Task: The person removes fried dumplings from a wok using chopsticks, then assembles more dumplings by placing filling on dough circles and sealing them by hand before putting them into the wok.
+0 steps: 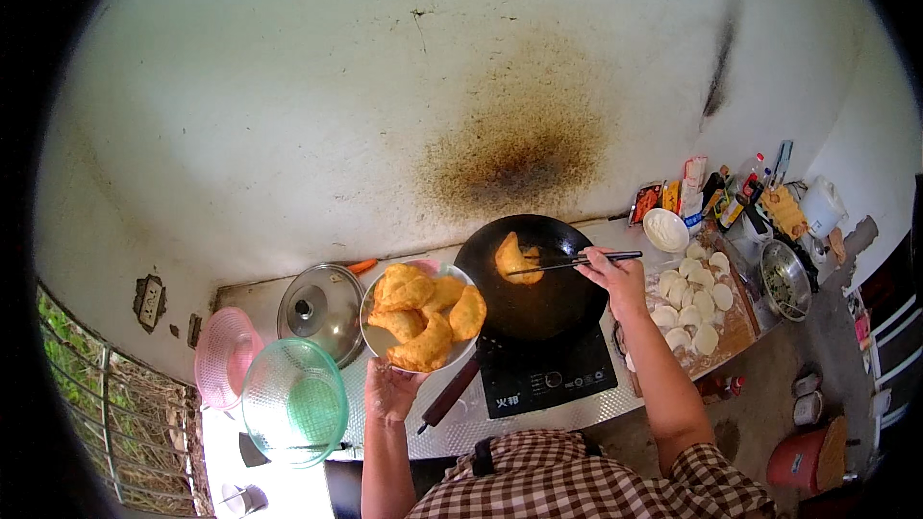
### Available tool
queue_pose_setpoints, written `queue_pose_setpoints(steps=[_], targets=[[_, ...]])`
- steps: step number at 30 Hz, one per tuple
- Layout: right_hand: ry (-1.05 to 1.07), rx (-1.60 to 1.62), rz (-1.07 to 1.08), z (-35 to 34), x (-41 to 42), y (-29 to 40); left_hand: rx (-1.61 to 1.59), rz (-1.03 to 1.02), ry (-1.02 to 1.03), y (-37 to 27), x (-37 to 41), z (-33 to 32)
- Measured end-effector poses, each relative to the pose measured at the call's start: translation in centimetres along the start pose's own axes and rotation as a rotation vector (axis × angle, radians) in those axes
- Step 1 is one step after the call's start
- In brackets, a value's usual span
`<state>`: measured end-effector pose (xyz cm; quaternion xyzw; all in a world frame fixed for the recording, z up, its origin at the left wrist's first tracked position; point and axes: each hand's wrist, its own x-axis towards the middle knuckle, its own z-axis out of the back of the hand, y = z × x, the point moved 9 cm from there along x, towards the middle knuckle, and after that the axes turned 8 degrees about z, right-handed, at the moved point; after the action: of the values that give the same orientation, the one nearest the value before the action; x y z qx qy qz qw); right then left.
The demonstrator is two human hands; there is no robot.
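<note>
My left hand (391, 389) holds a white plate (375, 346) from below, just left of the black wok (544, 313). Several golden fried dumplings (425, 342) are heaped on it. With my right hand (613, 275) I grip a pair of dark chopsticks (562, 262) over the wok. Their tips are at a fried dumpling (509, 256) in the wok, and part of another golden piece shows beside it. The wok sits on a black induction cooker (544, 382), its dark handle (448, 395) pointing toward me at the left.
Left of the plate are a glass lid (317, 313), a green plastic basket (292, 404) and a pink one (223, 357). At right, several uncooked dumplings (689, 295) lie on a floured board (728, 346). Nearby are a white bowl of flour (665, 229) and a steel basin (784, 281).
</note>
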<state>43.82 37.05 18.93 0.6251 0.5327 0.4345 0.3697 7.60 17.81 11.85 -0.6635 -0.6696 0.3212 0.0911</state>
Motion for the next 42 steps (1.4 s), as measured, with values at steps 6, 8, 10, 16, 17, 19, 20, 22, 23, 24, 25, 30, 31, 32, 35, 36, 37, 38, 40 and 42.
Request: queue_pose_setpoints(steps=[6, 8, 10, 16, 17, 19, 20, 22, 23, 24, 25, 30, 31, 32, 35, 36, 37, 38, 40, 42], targets=[[0.169, -0.041, 0.057, -4.6, 0.3, 5.8, -0.011, 0.051, 0.003, 1.1, 0.4, -0.4], [0.286, -0.073, 0.053, -7.2, 0.1, 7.4, 0.003, 0.065, 0.004, 1.4, 0.6, -0.8], [0.403, -0.117, 0.033, -9.8, -0.4, 8.5, 0.053, 0.071, 0.031, 1.7, 0.9, -1.4], [0.722, -0.186, -0.057, -15.5, -2.8, 8.2, -0.002, 0.089, 0.084, 3.0, 0.8, -2.4], [0.752, -0.186, -0.053, -15.9, -3.1, 8.2, 0.002, 0.101, 0.089, 3.1, 0.7, -2.5], [0.763, -0.206, -0.077, -16.2, -3.3, 8.3, 0.008, 0.125, 0.097, 3.5, 0.3, -2.6], [0.758, -0.200, -0.083, -16.0, -3.2, 8.1, 0.038, 0.122, 0.087, 3.4, 0.2, -2.6], [0.729, -0.190, -0.105, -15.8, -3.0, 8.2, 0.096, 0.117, 0.064, 3.3, -0.1, -2.4], [0.704, -0.185, -0.119, -15.6, -3.1, 8.6, 0.086, 0.122, 0.067, 3.4, -0.2, -2.4], [0.681, -0.178, -0.134, -15.2, -3.0, 8.7, 0.077, 0.126, 0.069, 3.4, -0.2, -2.2], [0.655, -0.170, -0.121, -14.7, -2.6, 8.8, 0.068, 0.130, 0.070, 3.4, -0.3, -2.1], [0.397, -0.121, -0.014, -9.8, 0.6, 8.8, 0.032, 0.093, 0.049, 2.5, -0.9, -1.7], [0.338, -0.101, 0.016, -8.5, 1.4, 8.4, 0.035, 0.089, 0.033, 2.3, -0.9, -1.0], [0.301, -0.080, 0.030, -7.2, 2.2, 7.5, 0.028, 0.075, 0.020, 2.0, -1.2, -0.5], [0.244, -0.200, 0.091, -2.5, 4.8, 1.5, -0.005, 0.046, 0.014, 1.5, -1.5, 0.5], [0.299, -0.289, 0.134, -2.2, 4.9, 0.0, -0.025, 0.038, 0.022, 1.3, -1.7, 0.9], [0.342, -0.349, 0.131, -2.1, 4.8, -1.5, -0.042, 0.029, 0.035, 1.1, -1.8, 1.2], [0.385, -0.409, 0.127, -2.0, 4.6, -3.0, -0.032, 0.036, 0.067, 1.0, -1.5, 2.1], [0.476, -0.610, 0.182, -2.9, 3.5, -4.0, -0.080, 0.011, 0.075, 0.7, -2.1, 2.1], [0.589, -0.791, 0.245, -4.2, 2.8, -5.2, -0.093, -0.002, 0.066, 0.4, -2.3, 2.3]])
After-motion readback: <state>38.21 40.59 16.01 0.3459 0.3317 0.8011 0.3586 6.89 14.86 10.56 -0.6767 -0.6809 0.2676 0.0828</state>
